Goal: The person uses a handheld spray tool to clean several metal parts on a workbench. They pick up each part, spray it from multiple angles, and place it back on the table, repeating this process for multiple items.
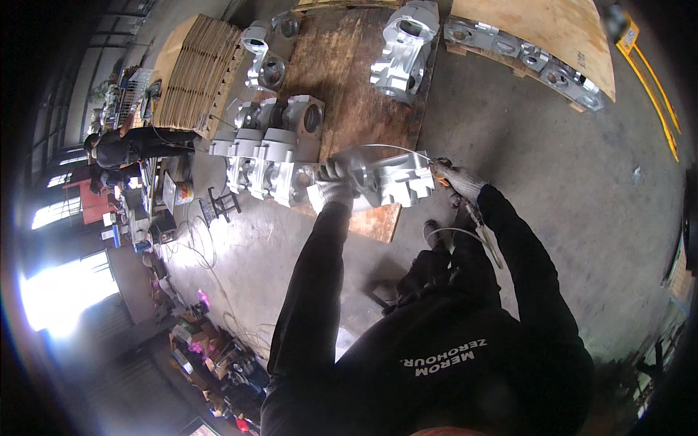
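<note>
In front of me a silver metal casting (407, 179) lies at the near end of a brown wooden board, its left part smeared by motion. My left hand (336, 185), in a pale glove with dark fingers, is closed over the casting's left end. At the casting's right end is my right hand (461, 179), also gloved and closed around a slim hand tool (472, 212) whose exact kind I cannot make out. Something orange shows by its fingers. A thin pale hose (454, 230) loops below the right hand.
The wooden board (356, 58) carries more castings: a row (273, 156) at left and a tall one (404, 54) at far right. Beyond stand a plywood-topped stack (538, 33) and a yellow frame (654, 98). A person (134, 145) works at left; cables (207, 254) trail across the floor.
</note>
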{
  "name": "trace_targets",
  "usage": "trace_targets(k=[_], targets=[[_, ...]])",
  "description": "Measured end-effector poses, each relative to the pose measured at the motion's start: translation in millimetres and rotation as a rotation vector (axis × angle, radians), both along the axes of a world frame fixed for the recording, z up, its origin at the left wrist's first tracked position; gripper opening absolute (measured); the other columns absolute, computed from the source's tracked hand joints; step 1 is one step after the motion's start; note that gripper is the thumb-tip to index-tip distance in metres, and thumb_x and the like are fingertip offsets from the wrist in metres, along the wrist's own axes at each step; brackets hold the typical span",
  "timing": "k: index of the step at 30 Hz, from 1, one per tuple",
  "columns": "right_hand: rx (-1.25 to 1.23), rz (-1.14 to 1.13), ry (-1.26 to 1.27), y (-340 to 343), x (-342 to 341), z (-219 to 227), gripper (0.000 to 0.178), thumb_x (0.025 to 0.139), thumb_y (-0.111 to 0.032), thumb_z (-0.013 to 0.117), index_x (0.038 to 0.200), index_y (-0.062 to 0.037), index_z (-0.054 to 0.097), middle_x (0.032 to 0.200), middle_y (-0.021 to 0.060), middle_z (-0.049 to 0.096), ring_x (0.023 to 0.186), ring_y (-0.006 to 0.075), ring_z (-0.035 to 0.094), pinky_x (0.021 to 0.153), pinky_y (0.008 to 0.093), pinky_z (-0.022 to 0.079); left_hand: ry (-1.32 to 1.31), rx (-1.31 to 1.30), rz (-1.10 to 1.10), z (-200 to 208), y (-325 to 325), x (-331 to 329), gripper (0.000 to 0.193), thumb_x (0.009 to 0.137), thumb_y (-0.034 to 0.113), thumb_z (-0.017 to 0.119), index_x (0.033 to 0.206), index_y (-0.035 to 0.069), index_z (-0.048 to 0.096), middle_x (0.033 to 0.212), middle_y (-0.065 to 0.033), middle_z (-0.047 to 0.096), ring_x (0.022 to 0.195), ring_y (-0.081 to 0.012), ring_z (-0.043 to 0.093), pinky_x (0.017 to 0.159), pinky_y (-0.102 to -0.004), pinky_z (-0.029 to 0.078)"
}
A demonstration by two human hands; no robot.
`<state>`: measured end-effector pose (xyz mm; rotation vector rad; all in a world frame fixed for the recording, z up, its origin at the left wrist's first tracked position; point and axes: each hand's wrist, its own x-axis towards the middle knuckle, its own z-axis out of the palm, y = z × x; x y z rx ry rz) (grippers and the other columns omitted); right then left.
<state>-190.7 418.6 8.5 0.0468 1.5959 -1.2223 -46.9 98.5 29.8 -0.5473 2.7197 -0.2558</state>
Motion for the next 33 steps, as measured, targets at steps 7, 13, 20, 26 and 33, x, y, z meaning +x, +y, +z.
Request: trace_targets(k=[7, 13, 20, 26, 33], targets=[[-0.029, 0.069, 0.104, 23, 24, 2, 0.057, 0.092, -0.061, 0.056, 0.083, -0.0059, 0.066, 0.07, -0.0018, 0.056, 0.064, 0.0092, 0.048, 0.063, 0.0291, 0.043, 0.07, -0.067, -0.068, 1, -1, 8, 0.121, 0.052, 0.044, 0.09, 0.144, 0.0, 0.027, 0.149, -0.0262, 0.035, 0.133, -0.0405, 0.041, 0.111, -0.0515, 0.032], [0.013, -0.059, -0.059, 38, 61, 5, 0.056, 0.093, -0.062, 0.056, 0.082, -0.0073, 0.067, 0.07, -0.0032, 0.057, 0.067, 0.0071, 0.05, 0.06, 0.026, 0.041, 0.138, -0.09, -0.086, -6, -7, 10, 0.12, 0.049, 0.044, 0.091, 0.142, -0.001, 0.03, 0.146, -0.025, 0.038, 0.131, -0.0416, 0.042, 0.11, -0.0523, 0.035], [0.046, -0.156, -0.125, 38, 62, -8, 0.049, 0.093, -0.057, 0.059, 0.086, -0.0085, 0.067, 0.071, -0.0047, 0.056, 0.065, 0.0051, 0.047, 0.056, 0.0251, 0.037, 0.215, -0.04, -0.142, 7, 5, 5, 0.103, 0.047, 0.036, 0.089, 0.13, 0.004, 0.038, 0.132, -0.0198, 0.047, 0.121, -0.0362, 0.049, 0.108, -0.049, 0.036], [-0.035, -0.081, -0.109, 21, 57, 15, 0.043, 0.095, -0.051, 0.06, 0.084, -0.0092, 0.064, 0.071, -0.0056, 0.054, 0.063, 0.0052, 0.045, 0.058, 0.0245, 0.036, 0.248, 0.04, -0.079, -10, -9, 12, 0.098, 0.049, 0.032, 0.089, 0.128, 0.002, 0.04, 0.132, -0.0209, 0.047, 0.121, -0.0401, 0.047, 0.106, -0.0518, 0.037], [-0.182, -0.04, -0.162, 9, 38, 2, 0.034, 0.098, -0.041, 0.059, 0.083, -0.01, 0.059, 0.067, -0.0057, 0.045, 0.061, 0.0063, 0.04, 0.058, 0.0247, 0.035, 0.251, -0.011, -0.067, 5, 6, 5, 0.106, 0.044, 0.035, 0.092, 0.13, 0.004, 0.039, 0.132, -0.0198, 0.046, 0.124, -0.0397, 0.045, 0.108, -0.0494, 0.036]])
